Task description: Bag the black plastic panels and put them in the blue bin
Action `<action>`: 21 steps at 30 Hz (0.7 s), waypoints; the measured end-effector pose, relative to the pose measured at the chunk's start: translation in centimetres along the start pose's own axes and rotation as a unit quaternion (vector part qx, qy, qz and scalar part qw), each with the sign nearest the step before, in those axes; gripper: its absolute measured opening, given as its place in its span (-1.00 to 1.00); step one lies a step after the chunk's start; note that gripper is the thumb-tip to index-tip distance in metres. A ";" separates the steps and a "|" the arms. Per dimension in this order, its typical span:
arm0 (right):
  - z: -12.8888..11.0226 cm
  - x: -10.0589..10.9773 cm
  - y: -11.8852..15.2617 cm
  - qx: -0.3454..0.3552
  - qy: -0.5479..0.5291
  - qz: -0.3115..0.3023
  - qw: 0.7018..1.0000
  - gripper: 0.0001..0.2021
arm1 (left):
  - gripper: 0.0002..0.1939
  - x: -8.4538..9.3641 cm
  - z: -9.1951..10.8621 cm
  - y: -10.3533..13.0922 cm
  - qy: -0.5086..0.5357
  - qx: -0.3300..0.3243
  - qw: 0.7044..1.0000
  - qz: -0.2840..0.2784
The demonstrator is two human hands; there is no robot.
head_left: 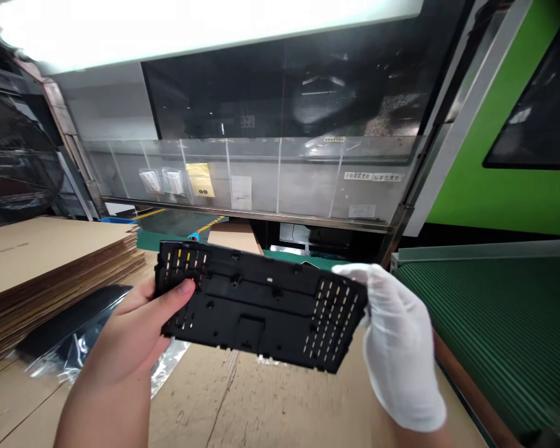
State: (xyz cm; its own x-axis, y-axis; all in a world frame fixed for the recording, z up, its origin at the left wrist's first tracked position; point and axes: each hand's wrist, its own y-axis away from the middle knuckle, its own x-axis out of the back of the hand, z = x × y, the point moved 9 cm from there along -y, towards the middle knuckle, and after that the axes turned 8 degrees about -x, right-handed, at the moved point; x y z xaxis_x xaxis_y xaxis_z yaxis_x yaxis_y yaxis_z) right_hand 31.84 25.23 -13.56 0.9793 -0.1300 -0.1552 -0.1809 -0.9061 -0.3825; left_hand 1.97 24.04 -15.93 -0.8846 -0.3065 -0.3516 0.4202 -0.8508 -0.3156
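A black plastic panel (256,305) with rows of slots near both ends is held up over the cardboard-covered table. My bare left hand (140,323) grips its left end, the thumb lying across the slotted face and the fingers behind. At the right end, my white-gloved right hand (399,342) is closed around the edge, most of its fingers hidden behind the panel or folded in the glove. Below and left of the panel lies a dark piece in a clear plastic bag (74,323), partly covered by my left forearm.
Flat cardboard sheets (51,255) are stacked on the left. A ribbed green conveyor belt (490,323) runs along the right, beneath a green machine panel (508,143). Across the back hangs a clear divided holder (256,174) with papers and small packets.
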 end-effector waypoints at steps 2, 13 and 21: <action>1.0 -0.7 -0.1 -0.079 0.033 -0.065 0.994 -0.61 | -0.54 0.1 -0.7 -0.2 0.023 0.011 1.000 0.008; 5.0 -0.8 -1.8 -0.264 -0.033 -0.144 0.953 -0.41 | -0.75 -3.5 5.0 1.8 -0.208 -0.472 0.813 -0.268; 6.0 1.4 -3.2 -0.186 -0.154 -0.020 0.970 -0.63 | -0.49 -0.4 0.3 -3.2 -0.127 -0.203 0.966 -0.102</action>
State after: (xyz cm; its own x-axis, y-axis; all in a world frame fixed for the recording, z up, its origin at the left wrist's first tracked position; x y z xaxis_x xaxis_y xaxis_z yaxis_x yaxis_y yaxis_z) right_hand 33.23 30.37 -18.03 0.9012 -0.0169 -0.4330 -0.0414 -0.9980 -0.0472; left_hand 0.96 26.76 -14.49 -0.9569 -0.2883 -0.0351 0.2311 -0.6828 -0.6930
